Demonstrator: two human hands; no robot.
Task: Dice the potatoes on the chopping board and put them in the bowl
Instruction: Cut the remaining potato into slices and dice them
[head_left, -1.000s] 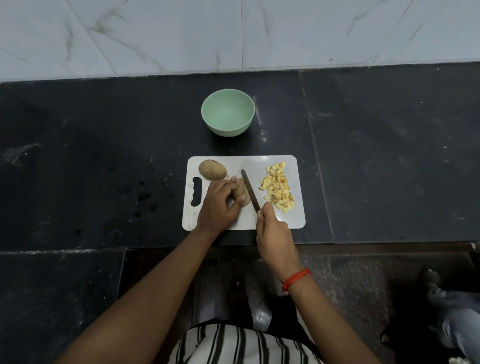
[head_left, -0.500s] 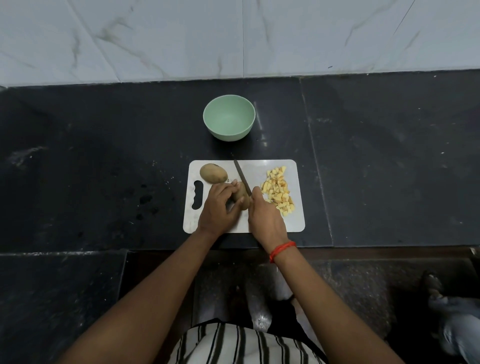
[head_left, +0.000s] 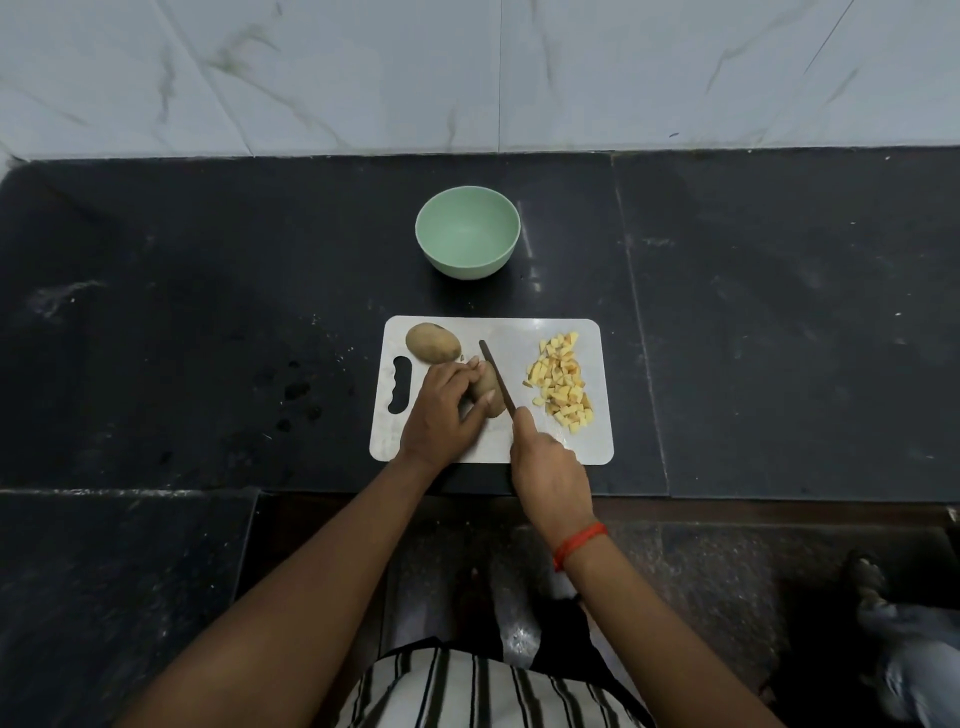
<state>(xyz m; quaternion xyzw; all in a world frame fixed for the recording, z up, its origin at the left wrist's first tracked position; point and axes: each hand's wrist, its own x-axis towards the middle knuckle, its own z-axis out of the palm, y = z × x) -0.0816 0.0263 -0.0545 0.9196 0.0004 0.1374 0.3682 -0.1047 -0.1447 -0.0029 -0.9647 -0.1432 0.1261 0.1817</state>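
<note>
At the board's (head_left: 519, 332) centre the left hand (head_left: 441, 415) gripped a potato (head_left: 491, 397), its long axis running toward the board's far edge. The right hand (head_left: 550, 467) clenched the knife (head_left: 496, 376), its blade lying parallel along the potato's side, probably for a lengthwise cut.

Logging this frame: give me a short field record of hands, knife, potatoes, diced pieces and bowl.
left hand: holds a potato on the white chopping board
right hand: grips knife, blade along that potato's right side
whole potato: uncut, board's far left corner
diced potato: pile on board's right side
bowl: green, empty, on the counter beyond board
progress: nothing transferred yet
</note>
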